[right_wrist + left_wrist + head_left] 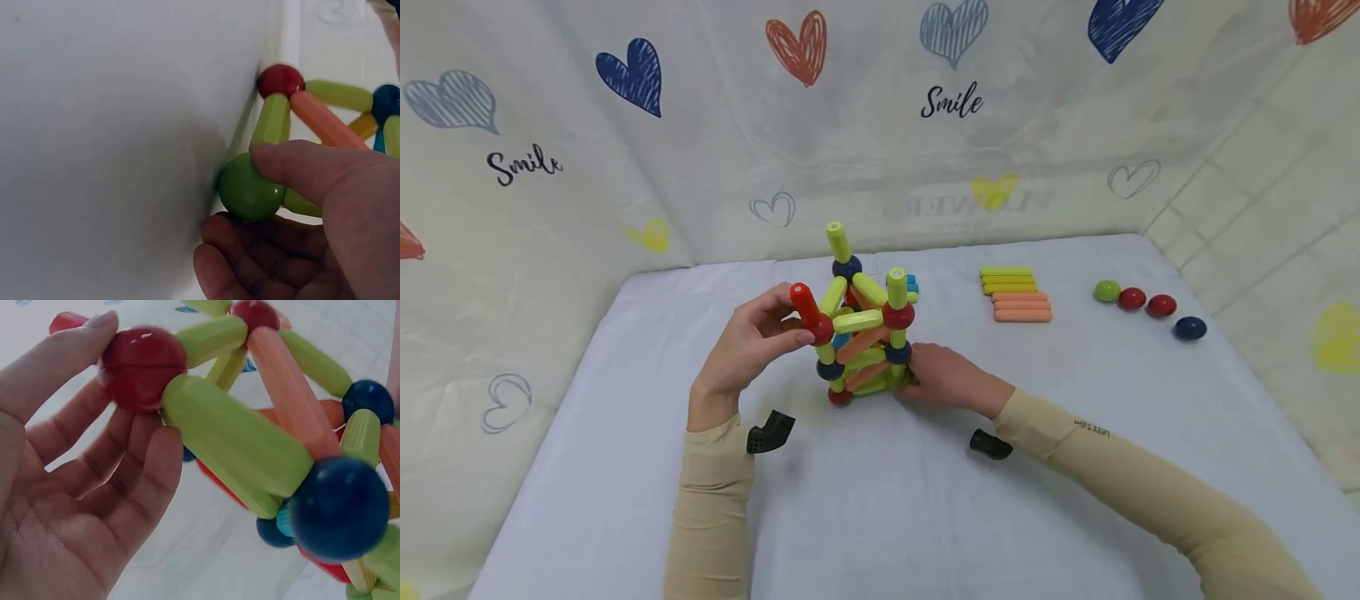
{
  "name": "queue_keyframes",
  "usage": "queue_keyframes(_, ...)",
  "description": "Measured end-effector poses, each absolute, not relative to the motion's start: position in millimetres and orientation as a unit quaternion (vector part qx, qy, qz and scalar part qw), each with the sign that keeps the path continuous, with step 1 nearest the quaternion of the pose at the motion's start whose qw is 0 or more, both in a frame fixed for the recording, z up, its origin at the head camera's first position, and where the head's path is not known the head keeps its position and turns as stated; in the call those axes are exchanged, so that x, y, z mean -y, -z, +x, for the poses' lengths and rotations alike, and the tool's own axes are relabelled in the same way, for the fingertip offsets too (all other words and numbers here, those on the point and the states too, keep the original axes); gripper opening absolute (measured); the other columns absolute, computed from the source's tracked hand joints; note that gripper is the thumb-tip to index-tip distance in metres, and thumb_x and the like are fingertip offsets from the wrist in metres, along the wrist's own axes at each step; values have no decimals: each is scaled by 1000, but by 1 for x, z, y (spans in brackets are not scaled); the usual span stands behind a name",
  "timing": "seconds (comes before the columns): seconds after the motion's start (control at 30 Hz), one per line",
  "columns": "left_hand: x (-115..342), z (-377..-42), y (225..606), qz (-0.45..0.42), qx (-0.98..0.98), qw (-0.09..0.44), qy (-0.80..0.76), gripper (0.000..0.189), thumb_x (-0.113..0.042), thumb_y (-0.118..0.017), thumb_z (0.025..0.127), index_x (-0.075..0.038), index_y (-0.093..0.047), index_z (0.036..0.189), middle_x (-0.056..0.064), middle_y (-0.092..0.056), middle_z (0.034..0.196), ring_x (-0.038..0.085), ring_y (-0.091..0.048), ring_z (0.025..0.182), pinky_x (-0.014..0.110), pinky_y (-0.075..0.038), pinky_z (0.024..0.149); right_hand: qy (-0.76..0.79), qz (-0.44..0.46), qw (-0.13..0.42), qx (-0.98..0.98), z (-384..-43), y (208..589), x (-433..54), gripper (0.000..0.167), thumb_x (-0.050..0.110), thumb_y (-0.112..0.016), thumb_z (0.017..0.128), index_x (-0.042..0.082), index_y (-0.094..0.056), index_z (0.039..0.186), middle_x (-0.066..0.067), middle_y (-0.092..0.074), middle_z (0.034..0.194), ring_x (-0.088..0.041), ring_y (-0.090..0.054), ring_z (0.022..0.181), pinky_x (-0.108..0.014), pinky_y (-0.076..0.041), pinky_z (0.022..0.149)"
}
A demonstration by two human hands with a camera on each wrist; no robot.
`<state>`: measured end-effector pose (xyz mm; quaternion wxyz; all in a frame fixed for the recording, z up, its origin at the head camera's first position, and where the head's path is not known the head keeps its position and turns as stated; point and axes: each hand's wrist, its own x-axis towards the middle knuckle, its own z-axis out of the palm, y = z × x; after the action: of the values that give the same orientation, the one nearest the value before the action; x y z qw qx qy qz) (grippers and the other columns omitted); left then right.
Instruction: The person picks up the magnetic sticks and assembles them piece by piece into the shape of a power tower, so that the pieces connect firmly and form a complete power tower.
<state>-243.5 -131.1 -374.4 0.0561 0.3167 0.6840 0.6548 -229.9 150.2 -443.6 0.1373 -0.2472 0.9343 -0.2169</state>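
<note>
Beige-sleeved left hand (739, 350) pinches glossy red ball (144, 370) high on multicoloured stick-and-ball tower (859, 322) | right hand (951, 379) pinches glossy green ball (250, 189), tower base | uneven tug might split it

Red, navy balls (144, 369); lime, orange rods (240, 437)

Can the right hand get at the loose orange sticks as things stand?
Probably yes: only cloth lies between the right hand and the orange sticks, though it would need to release the green ball it holds.
</note>
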Motion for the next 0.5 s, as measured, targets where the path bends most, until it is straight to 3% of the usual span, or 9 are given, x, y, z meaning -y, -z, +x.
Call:
queue_keyframes(0.1,130,-243,372,348,-675,61,-647,24,2,-68,89,-1,-60,112,16,-55,111,32,-58,102,36,-53,93,217,-241,133,-936,-234,444,-157,19,20,-71,90,8,-61,100,1,-55,76,-16,-51,72,-27,-45,64)
queue_keyframes(0.27,129,-241,370,362,-669,53,-647,23,5,-67,88,-1,-61,109,17,-55,109,33,-59,100,37,-54,91,248,-231,133,-931,-237,436,-181,25,19,-67,93,4,-64,113,-2,-65,93,-16,-58,83,-31,-52,75)
queue_keyframes(0.4,134,-242,370,377,-659,56,-649,25,9,-65,88,2,-60,112,17,-57,111,34,-59,102,41,-53,92,246,-148,76,-955,-243,414,-239,33,20,-61,96,-3,-61,120,-15,-65,107,-27,-61,94,-43,-53,81)
queue_keyframes(0.5,141,-243,370,377,-661,47,-647,27,12,-63,88,4,-60,114,18,-58,114,35,-58,105,40,-53,91,216,-52,21,-975,-246,396,-299,39,19,-56,98,-10,-54,125,-27,-57,117,-41,-56,104,-54,-49,84)
